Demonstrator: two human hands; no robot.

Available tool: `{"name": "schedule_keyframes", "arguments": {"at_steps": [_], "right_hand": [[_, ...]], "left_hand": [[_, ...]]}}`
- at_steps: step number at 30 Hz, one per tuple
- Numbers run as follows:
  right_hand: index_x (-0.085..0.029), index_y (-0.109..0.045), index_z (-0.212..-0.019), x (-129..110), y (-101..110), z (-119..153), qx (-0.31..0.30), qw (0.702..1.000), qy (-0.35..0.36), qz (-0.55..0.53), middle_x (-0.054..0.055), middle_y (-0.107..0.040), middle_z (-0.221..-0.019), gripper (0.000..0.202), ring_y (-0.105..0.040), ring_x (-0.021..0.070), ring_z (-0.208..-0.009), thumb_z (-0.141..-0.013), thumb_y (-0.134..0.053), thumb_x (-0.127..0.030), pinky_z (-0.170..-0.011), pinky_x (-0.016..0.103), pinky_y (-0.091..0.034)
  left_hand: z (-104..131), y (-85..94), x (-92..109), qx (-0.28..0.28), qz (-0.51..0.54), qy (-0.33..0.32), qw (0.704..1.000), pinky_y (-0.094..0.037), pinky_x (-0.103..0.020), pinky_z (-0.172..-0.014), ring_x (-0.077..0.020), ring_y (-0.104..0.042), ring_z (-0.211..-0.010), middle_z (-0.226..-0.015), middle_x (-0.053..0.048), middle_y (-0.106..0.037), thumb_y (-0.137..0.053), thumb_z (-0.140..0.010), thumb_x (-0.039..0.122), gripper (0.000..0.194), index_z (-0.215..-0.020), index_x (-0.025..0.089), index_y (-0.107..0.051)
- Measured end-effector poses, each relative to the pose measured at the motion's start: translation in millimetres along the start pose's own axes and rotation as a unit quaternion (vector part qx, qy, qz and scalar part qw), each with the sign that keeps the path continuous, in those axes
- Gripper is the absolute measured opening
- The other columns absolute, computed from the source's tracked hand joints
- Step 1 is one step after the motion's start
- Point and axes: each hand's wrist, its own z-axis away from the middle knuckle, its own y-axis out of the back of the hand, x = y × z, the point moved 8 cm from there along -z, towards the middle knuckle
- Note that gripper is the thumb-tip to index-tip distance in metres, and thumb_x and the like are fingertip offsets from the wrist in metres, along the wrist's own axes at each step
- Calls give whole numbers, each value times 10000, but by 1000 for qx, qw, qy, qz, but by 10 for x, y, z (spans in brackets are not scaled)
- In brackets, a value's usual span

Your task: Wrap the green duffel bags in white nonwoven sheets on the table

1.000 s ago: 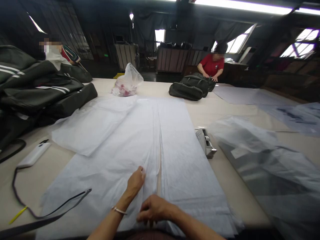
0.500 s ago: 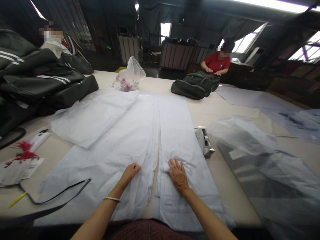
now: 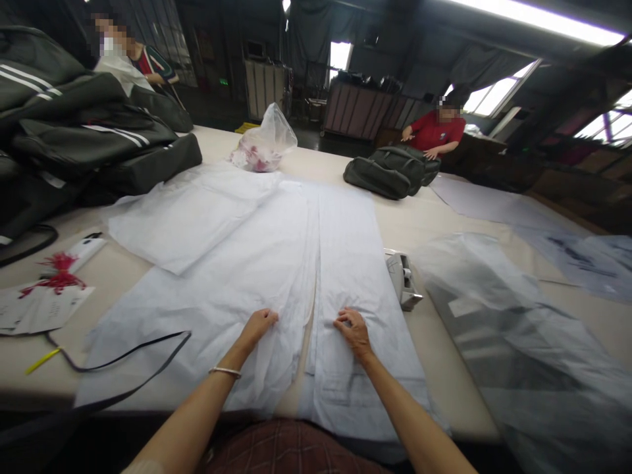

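Note:
Thin white sheets [image 3: 237, 243] lie spread over the left and middle of the table, partly overlapping. A folded white stack [image 3: 348, 243] lies to their right, with a narrow gap between. My left hand [image 3: 261, 324] is closed, its fingers pinching the edge of the white sheets. On the folded stack rests my right hand [image 3: 354, 330], its fingers curled and thumb near the fingertips, pressing wrinkles into the top layer; whether it grips a layer is too small to tell. A grey-white device [image 3: 403, 280] stands against the stack's right edge.
Dark bags with white stripes [image 3: 99, 138] are piled at the left, near red-stringed tags [image 3: 59, 289] and a black strap [image 3: 133, 359]. A clear bag [image 3: 269, 141] sits at the back. Plastic-covered grey material [image 3: 494, 316] lies right. Two people work beyond, one near dark bags [image 3: 390, 170].
My right hand has gone from flat and spread to curled fingers. My left hand stays closed on the sheets. The person in red has moved their hands apart, and the view has shifted slightly.

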Motion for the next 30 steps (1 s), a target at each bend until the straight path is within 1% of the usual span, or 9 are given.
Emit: {"name": "schedule_keyframes", "arguments": {"at_steps": [7,10,13,17,20,22,24,27,30], "right_hand": [[-207,-697,-648,30,73,-86,-6,995,-90,-53,83,-732,-911,311,-606,282,-1049,-648,-713,-517,-1021,428,-381],[-162,-730,-792,-7,105,-127,-26,987,-134,-87,81,-737,-867,453,-646,260,-903,-667,-687,-595,-906,418,-467],[-133,-728,-879,-218,111,-181,-66,977,-158,-129,100,-738,-913,547,-659,231,-792,-694,-660,-644,-787,394,-516],[-157,-698,-702,-846,-123,-116,-206,954,-141,-166,145,-623,-1289,417,-647,272,-1018,-686,-729,-572,-921,414,-476],[-181,-692,-662,-1320,-425,111,-317,935,-92,-131,105,-607,-1324,328,-552,291,-1222,-685,-764,-500,-1075,442,-349],[-199,-703,-662,-1478,-642,311,-366,920,-74,-118,79,-621,-1310,270,-501,278,-1287,-671,-783,-458,-1116,428,-295],[-210,-719,-666,-1478,-839,528,-404,905,-79,-111,66,-630,-1298,222,-507,266,-1283,-659,-791,-420,-1107,397,-311],[-214,-742,-676,-1293,-1034,884,-473,871,-109,-78,45,-685,-1184,207,-606,246,-1145,-602,-822,-390,-1002,320,-414],[-215,-754,-680,-1124,-1039,1239,-584,799,-143,-22,-12,-727,-913,269,-669,202,-924,-544,-847,-429,-813,241,-483]], "left_hand": [[-8,2,10,4,6,-4,1000,-258,-244,-522,-121,-369,-541,-529,50,-436,-512,-653,415,235,-600,187,-523],[-6,-7,17,-1,13,-5,1000,-267,-243,-527,-123,-381,-551,-541,49,-444,-511,-638,446,264,-615,184,-532],[4,-12,23,-4,19,-2,1000,-266,-244,-524,-123,-376,-548,-544,51,-439,-512,-631,465,278,-613,188,-517],[68,31,98,-15,24,-11,1000,-271,-247,-523,-122,-369,-540,-541,53,-432,-518,-638,468,277,-608,195,-492],[158,156,237,-16,22,-29,999,-280,-250,-522,-119,-360,-533,-542,59,-416,-502,-662,469,273,-612,205,-458],[222,284,369,-6,16,-47,999,-294,-253,-535,-121,-364,-540,-553,63,-410,-487,-692,477,277,-627,212,-439],[278,415,517,7,4,-66,998,-306,-255,-555,-124,-376,-556,-563,64,-415,-488,-714,476,278,-637,214,-435],[345,566,726,18,-18,-86,996,-316,-258,-582,-132,-403,-579,-566,57,-442,-504,-727,449,261,-635,209,-455],[405,677,890,34,-33,-97,994,-325,-259,-599,-138,-423,-600,-579,53,-463,-504,-746,435,246,-657,207,-476]]}}
